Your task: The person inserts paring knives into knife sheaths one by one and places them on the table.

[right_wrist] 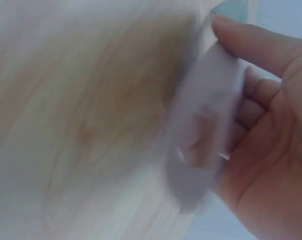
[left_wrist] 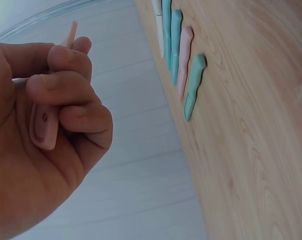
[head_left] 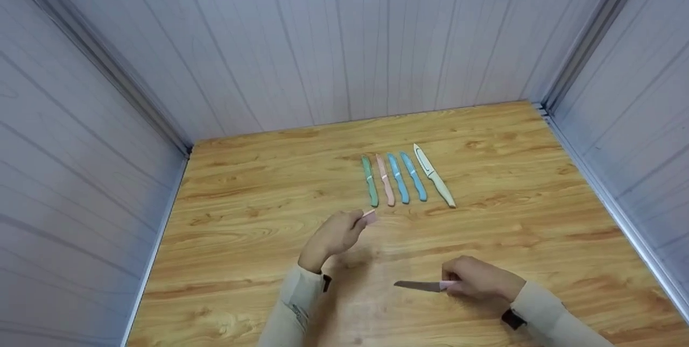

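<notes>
My left hand [head_left: 336, 233] is raised over the table and grips a pink knife sheath [left_wrist: 45, 127], its far end poking out past the fingers. Lower right, my right hand [head_left: 479, 278] holds a paring knife [head_left: 422, 285] by its pale pink handle [right_wrist: 203, 125]; the bare blade points left. The handle is blurred in the right wrist view. Beyond the hands lies a row of sheathed knives: a green knife [head_left: 370, 181], a pink knife [head_left: 385, 180], two blue knives [head_left: 399, 179], and a larger white knife [head_left: 435, 176] at the right end.
The wood-grain table [head_left: 242, 191] is enclosed by pale panelled walls [head_left: 366, 40] at the back and both sides. A metal strip [head_left: 613, 212] edges the right side of the tabletop.
</notes>
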